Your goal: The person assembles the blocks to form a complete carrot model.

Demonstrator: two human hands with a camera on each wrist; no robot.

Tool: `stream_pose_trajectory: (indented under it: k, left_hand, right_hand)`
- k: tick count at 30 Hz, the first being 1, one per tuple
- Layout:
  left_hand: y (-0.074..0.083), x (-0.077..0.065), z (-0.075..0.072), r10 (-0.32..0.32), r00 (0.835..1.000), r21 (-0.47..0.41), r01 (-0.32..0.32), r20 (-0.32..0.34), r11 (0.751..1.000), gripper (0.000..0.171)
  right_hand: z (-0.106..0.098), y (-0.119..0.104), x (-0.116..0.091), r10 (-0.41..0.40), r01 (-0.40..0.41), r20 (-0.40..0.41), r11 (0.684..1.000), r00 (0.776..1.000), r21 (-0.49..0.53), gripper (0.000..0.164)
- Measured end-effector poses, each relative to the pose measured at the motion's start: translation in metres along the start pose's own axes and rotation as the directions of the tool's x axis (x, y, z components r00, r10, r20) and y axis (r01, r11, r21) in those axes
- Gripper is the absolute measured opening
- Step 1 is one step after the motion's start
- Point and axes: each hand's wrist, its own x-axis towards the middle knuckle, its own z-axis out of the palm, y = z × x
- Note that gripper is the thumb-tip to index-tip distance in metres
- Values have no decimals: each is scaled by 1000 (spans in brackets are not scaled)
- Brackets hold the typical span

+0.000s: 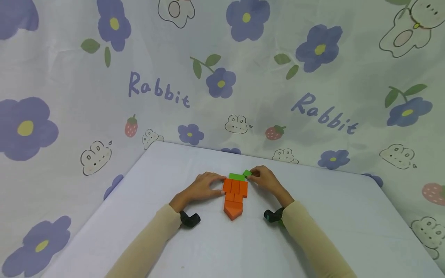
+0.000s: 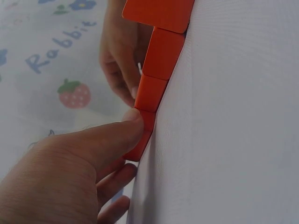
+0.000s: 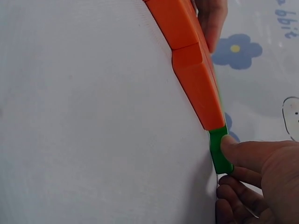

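Note:
Flat orange blocks point(image 1: 235, 187) lie together on the white table, with a pointed orange block point(image 1: 233, 212) at the near end. Across their far end runs a green block point(image 1: 236, 177). On the left side, my left hand point(image 1: 203, 187) holds the outermost orange block, thumb at its near end and index finger at its far end. The left wrist view shows that thumb point(image 2: 133, 119) against the orange side. My right hand point(image 1: 265, 178) pinches a small green block point(image 1: 247, 173) between thumb and fingers, at the far right corner of the blocks.
A white table point(image 1: 330, 239) carries the blocks. Behind it hangs a patterned cloth point(image 1: 250, 96) with flowers, rabbits and strawberries. Each wrist wears a small black camera, a left one point(image 1: 190, 219) and a right one point(image 1: 273, 215).

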Motion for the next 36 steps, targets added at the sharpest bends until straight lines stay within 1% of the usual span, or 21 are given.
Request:
stream_pose_trajectory:
  k: [4, 8, 11, 13, 16, 19, 22, 25, 28, 31, 34, 36]
  left_hand:
    - [1, 1, 1, -2, 1000, 9, 2, 5, 1000, 62]
    - [1, 3, 2, 4, 1000, 7, -4, 1, 1000, 62]
    - [2, 5, 2, 11, 1000, 5, -11, 3, 1000, 62]
    - [2, 6, 2, 12, 1000, 8, -12, 6, 1000, 62]
    - [2, 6, 1, 10, 1000, 16, -10, 12, 1000, 62]
    - [3, 6, -1, 10, 1000, 21, -10, 11, 1000, 63]
    - [3, 6, -4, 1, 1000, 13, -1, 4, 1000, 63]
    - [2, 6, -6, -17, 1000, 7, 17, -5, 1000, 63]
    - [1, 6, -6, -24, 1000, -4, 24, -13, 1000, 62]
    - [0, 5, -3, -9, 1000, -5, 9, -9, 1000, 63]
    - [0, 4, -1, -2, 1000, 0, 2, -6, 1000, 63]
    - [0, 4, 0, 0, 1000, 0, 0, -8, 1000, 62]
  right_hand:
    - [-3, 3, 0, -12, 12, 26, 1000, 1000, -4, 36]
    - [-10, 7, -4, -17, 16, 60, 1000, 998, 4, 43]
    - [-20, 7, -13, -32, 30, 74, 999, 997, 36, 47]
    - [-28, 7, -22, -47, 43, 69, 998, 996, 56, 46]
    - [-40, 7, -39, -76, 73, 53, 996, 996, 54, 43]
    - [-50, 8, -59, -105, 104, 38, 994, 994, 22, 40]
    - [-60, 9, -81, -139, 140, 43, 990, 989, -14, 36]
    - [-67, 13, -103, -185, 188, 66, 981, 981, -39, 31]
    - [-68, 22, -126, -218, 222, 88, 974, 972, -36, 29]
    - [-64, 39, -148, -255, 260, 104, 965, 961, -33, 34]
    - [-58, 57, -162, -305, 310, 118, 951, 945, -19, 38]
    - [-56, 66, -168, -332, 334, 136, 943, 934, 8, 36]
